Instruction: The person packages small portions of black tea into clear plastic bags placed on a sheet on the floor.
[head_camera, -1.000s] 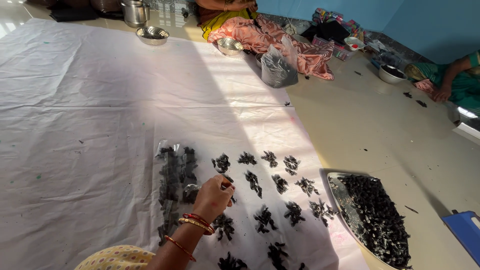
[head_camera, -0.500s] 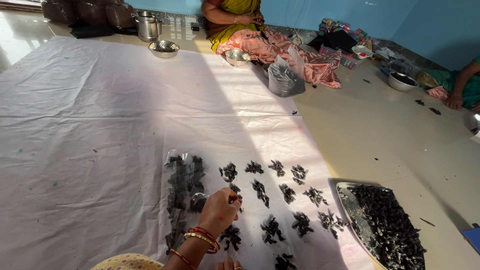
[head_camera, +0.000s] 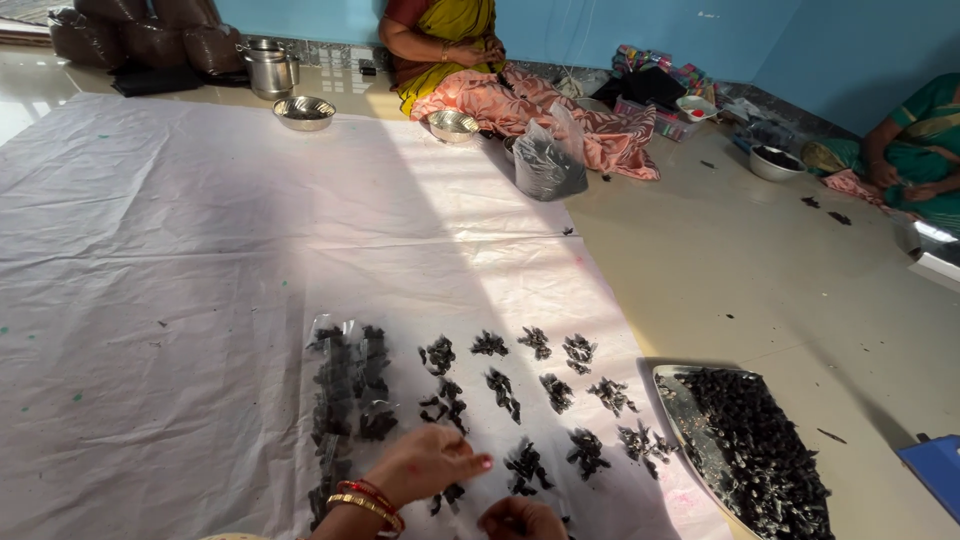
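**Hands over dark clumps on white sheet**

Nearest: left hand (head_camera: 425, 465), bangles at wrist, fingers stretched twd 3 o'clock, loosely pinched; can't tell if anything's betw the fingertips. Right hand (head_camera: 520, 518) at bottom edge, curled, mostly cut off, grip can't tell. Both sit over the small dark clumps (head_camera: 500, 395), laid in rows on the white sheet (head_camera: 180, 250); rows run roughly 9-to-3, each clump's long axis can't be told.

At 9 o'clock of the clumps: clear plastic bag (head_camera: 345, 400) w/ dark pieces, lying long axis 12-to-6. At 3 o'clock: metal tray (head_camera: 675, 400) heaped w/ dark pieces, off the sheet.

Vs 0.5 s ago: left hand lower, nearer bottom edge; right hand now in view.

Further, 12 o'clock: tied bag (head_camera: 548, 160), steel bowls (head_camera: 304, 112), seated person (head_camera: 450, 40). At 2 o'clock: second person (head_camera: 915, 140) on floor.
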